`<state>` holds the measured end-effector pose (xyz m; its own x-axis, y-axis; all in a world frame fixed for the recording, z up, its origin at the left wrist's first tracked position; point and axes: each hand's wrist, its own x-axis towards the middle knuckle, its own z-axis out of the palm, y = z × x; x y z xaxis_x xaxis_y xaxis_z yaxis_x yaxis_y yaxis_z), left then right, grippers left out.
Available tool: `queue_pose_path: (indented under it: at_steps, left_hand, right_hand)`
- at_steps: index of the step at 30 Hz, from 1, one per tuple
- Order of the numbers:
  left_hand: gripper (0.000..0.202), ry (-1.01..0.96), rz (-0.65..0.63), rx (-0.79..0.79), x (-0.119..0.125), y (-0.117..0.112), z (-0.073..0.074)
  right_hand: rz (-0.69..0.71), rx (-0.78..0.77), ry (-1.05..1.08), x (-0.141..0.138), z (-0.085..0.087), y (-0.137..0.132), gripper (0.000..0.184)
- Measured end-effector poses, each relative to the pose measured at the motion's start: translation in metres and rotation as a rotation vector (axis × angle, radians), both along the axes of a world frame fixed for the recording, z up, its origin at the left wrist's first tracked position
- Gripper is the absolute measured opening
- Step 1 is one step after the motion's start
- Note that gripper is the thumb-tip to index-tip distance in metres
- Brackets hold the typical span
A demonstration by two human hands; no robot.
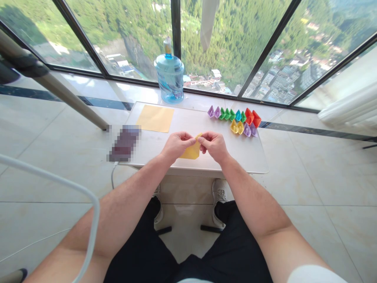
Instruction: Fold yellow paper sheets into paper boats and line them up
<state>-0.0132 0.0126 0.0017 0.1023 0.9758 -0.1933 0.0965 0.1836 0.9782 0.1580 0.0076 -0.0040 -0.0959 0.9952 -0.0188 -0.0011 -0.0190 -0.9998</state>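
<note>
Between both hands is a folded piece of yellow paper point(192, 151), held just above the near part of a low white table point(206, 163). My left hand point(177, 146) pinches its upper left side, thumb on top. At its upper right corner, my right hand point(215, 145) has thumb and fingers closed on the paper. The fingertips of the two hands nearly meet at the top edge. A flat sheet of yellow-orange paper point(156, 118) lies at the table's back left. Several small folded paper boats in purple, green, blue, red and yellow point(234, 126) stand in rows at the back right.
A blue water jug point(170, 80) stands on the floor behind the table, against the window. A blurred-out flat object point(124, 143) with a cable lies at the left edge. A grey pole point(73, 98) and a thick white cable point(73, 184) cross the left side.
</note>
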Motion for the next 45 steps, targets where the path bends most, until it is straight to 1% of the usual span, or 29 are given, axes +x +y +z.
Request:
queue_pose_path:
  at_steps: [7, 13, 21, 29, 37, 45]
  left_hand:
    - [0.042, -0.040, 0.001, -0.015, 0.0021, -0.0010, 0.0014]
    - [0.043, -0.036, -0.007, -0.016, 0.0022, -0.0009, 0.0013]
    - [0.038, -0.054, -0.003, -0.012, 0.0045, -0.0023, 0.0021]
    - [0.038, -0.062, -0.008, -0.031, 0.0033, -0.0034, 0.0028]
    - [0.040, -0.026, -0.004, 0.010, 0.0039, -0.0026, -0.0012]
    - [0.038, 0.063, -0.005, 0.082, 0.0051, -0.0046, -0.0005]
  right_hand:
    - [-0.009, 0.003, -0.026, -0.0018, -0.0014, -0.0001, 0.033]
    - [-0.023, 0.024, -0.042, -0.0038, -0.0027, -0.0015, 0.027]
    - [-0.093, 0.063, -0.066, -0.0061, -0.0038, -0.0012, 0.019]
    - [-0.082, 0.058, -0.054, -0.0058, -0.0042, -0.0012, 0.019]
    - [-0.090, 0.058, -0.095, -0.0076, -0.0023, -0.0023, 0.026]
    - [-0.131, 0.088, -0.106, -0.0091, -0.0042, 0.0000, 0.021]
